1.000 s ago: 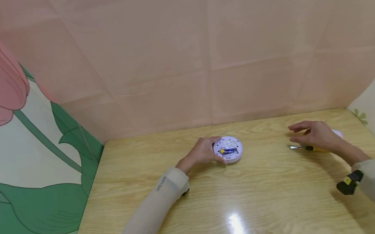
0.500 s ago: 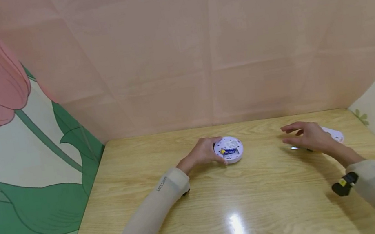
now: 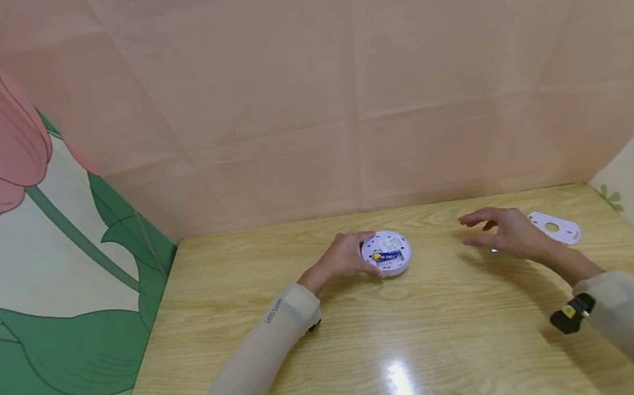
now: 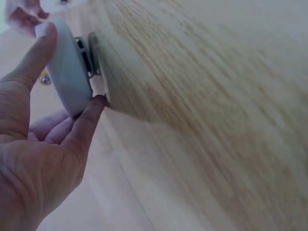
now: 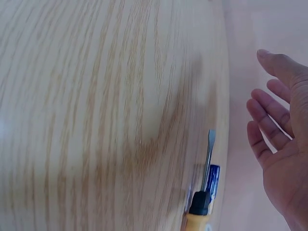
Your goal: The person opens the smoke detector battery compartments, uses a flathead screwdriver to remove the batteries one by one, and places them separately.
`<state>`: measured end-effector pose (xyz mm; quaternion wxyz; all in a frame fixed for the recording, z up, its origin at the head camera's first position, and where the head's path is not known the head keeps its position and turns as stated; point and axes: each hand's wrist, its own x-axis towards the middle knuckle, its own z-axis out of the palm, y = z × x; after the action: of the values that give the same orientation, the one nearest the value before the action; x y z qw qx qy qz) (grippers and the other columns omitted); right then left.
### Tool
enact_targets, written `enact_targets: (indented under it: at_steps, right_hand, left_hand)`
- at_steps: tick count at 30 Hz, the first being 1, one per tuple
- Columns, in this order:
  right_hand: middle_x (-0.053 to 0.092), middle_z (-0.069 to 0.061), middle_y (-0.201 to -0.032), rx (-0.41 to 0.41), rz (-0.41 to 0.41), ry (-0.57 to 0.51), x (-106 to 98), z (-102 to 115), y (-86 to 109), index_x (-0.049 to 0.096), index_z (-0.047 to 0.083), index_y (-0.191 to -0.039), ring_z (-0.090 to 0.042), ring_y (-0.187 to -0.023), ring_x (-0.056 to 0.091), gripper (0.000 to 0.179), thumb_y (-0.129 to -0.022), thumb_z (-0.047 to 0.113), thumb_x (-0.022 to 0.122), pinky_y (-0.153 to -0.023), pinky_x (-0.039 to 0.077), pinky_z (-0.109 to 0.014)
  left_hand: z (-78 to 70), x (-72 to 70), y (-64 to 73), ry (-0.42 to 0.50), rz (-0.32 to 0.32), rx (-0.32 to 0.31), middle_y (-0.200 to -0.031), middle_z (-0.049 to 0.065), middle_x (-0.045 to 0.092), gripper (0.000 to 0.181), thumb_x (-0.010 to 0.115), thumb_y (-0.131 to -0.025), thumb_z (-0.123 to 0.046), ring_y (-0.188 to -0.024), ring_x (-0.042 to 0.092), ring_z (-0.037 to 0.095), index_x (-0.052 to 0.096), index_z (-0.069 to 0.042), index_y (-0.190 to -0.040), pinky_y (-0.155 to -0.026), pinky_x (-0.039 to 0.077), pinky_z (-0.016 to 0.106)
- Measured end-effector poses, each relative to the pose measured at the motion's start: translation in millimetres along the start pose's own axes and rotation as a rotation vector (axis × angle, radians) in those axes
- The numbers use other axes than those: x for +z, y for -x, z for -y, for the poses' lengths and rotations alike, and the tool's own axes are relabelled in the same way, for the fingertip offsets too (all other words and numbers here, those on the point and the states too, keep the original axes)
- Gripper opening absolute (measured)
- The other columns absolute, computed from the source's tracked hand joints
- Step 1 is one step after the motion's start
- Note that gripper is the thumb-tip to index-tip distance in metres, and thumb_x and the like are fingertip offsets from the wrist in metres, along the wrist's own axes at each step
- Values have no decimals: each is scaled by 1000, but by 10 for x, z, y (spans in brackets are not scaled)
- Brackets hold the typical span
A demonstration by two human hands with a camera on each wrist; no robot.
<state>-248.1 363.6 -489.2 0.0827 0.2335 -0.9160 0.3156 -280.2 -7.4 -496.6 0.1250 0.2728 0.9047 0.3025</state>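
My left hand [image 3: 341, 256] grips the left edge of a round white plastic device [image 3: 391, 242], thumb on one side and fingers on the other. A blue battery [image 3: 388, 256] with a yellow end shows in its face. In the left wrist view the device [image 4: 67, 67] is seen edge-on, with dark clip-like parts beside it. My right hand [image 3: 507, 232] is raised above the table with nothing in it, fingers loosely bent. Below it lies a flat-tip screwdriver [image 5: 206, 168] with a yellow handle, next to a blue cylinder [image 5: 213, 182] that looks like a battery.
A white oval plate [image 3: 568, 229] with a round hole lies to the right of my right hand. The wooden table [image 3: 440, 330] meets a pink cloth backdrop [image 3: 341, 116] at its far edge. Flower-patterned panels [image 3: 78, 314] stand at the sides.
My right hand has moved left, past the screwdriver, uncovering more of the white oval plate. My left hand and the round device have stayed in place.
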Motion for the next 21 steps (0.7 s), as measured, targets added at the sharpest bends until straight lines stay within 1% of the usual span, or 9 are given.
enact_targets:
  at_steps: [3,5,7,11,13,14,17,19,21]
  right_hand:
    - [71,-10,-111,-34,7,3,13,49,-16,69,12,-120,-9,-95,64,41,-82,23,81,-76,56,-36]
    - [71,-11,-111,-55,12,9,16,81,-26,69,11,-120,-7,-95,63,42,-82,22,80,-76,56,-36]
    - [71,-10,-110,-76,6,15,27,106,-44,69,11,-120,-9,-94,63,41,-81,21,81,-76,56,-37]
    - [72,-9,-109,-110,-9,6,64,147,-89,69,12,-119,-23,-94,67,42,-80,17,82,-74,57,-38]
    - [72,-9,-110,-121,-4,-1,82,171,-105,68,11,-120,-26,-94,67,43,-80,17,82,-74,57,-39]
    - [72,-9,-110,-121,-1,-3,91,186,-111,68,11,-120,-26,-94,67,43,-80,17,82,-74,57,-39]
    - [71,-8,-112,-131,12,5,115,236,-128,68,12,-122,-20,-95,66,44,-81,21,81,-76,57,-38]
    - [71,-8,-112,-132,20,7,128,275,-143,67,13,-122,-19,-96,66,44,-81,23,81,-76,57,-37]
    - [71,-7,-113,-131,30,3,143,307,-161,67,14,-122,-21,-98,66,44,-82,24,81,-77,56,-35]
  left_hand:
    - [11,6,-1,1,-7,11,-142,5,54,100,92,-60,-43,-130,49,20,49,-10,-144,-114,32,38]
    - [17,7,-3,7,-10,17,-142,5,55,100,93,-60,-43,-129,50,19,49,-10,-143,-113,34,37]
    - [24,6,-4,13,-10,19,-142,6,55,100,93,-60,-42,-130,50,20,49,-9,-143,-114,33,38]
    - [33,-1,0,19,-9,19,-142,6,55,100,92,-60,-43,-131,50,20,49,-9,-143,-117,26,43]
    - [34,-3,0,15,-10,19,-142,6,54,100,92,-60,-44,-131,49,21,49,-9,-143,-118,24,45]
    - [33,-4,-1,14,-10,19,-142,6,54,100,92,-60,-44,-131,49,21,49,-10,-143,-118,23,45]
    - [32,-2,-2,9,-8,20,-142,5,54,100,92,-60,-45,-132,49,21,49,-10,-143,-119,20,47]
    - [34,0,-6,7,-7,22,-142,5,54,100,92,-60,-45,-132,48,21,49,-10,-143,-119,19,47]
    - [33,3,-6,11,-6,22,-142,6,54,101,92,-59,-46,-132,48,21,49,-10,-143,-119,19,47]
